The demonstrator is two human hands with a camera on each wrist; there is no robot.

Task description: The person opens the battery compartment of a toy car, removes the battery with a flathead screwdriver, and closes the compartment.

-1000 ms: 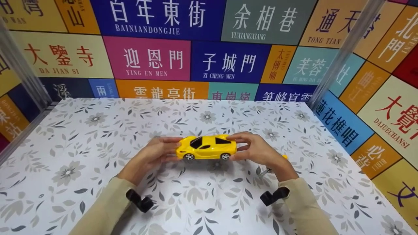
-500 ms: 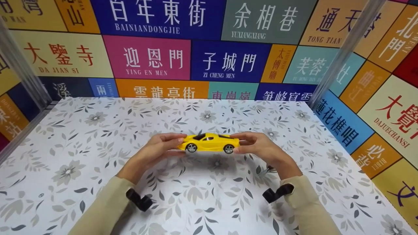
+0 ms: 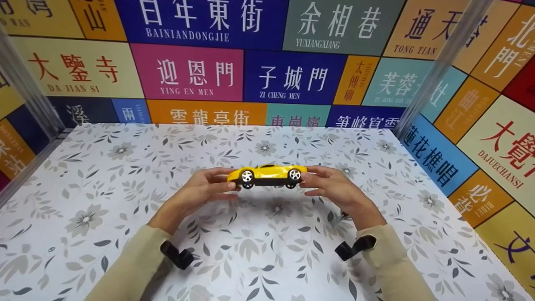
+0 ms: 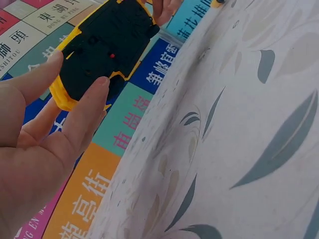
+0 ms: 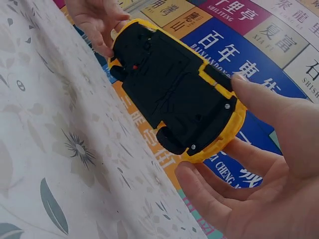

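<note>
A yellow toy car (image 3: pixel 271 172) is held above the table, its nose to the left and its side tipped up so the wheels and a strip of dark underside show. My left hand (image 3: pixel 205 186) pinches the front end between thumb and fingers. At the rear end, the fingers of my right hand (image 3: pixel 330 184) grip the bodywork. Both wrist views look at the black underside (image 4: pixel 107 47) with its small red spot. In the right wrist view, screws and a black wheel (image 5: pixel 171 141) are visible near the right hand's end of the car.
The table (image 3: pixel 267 259) has a white cover with grey leaves and flowers. Beside my right wrist lies a small object (image 3: pixel 345 215), mostly hidden by the arm. Colourful lettered panels (image 3: pixel 188 73) stand behind, with clear posts (image 3: pixel 434 75) at the corners.
Both hands have lifted the car slightly and rolled it, so its roof and windows turn away from the head view and its wheels and underside come into sight.
</note>
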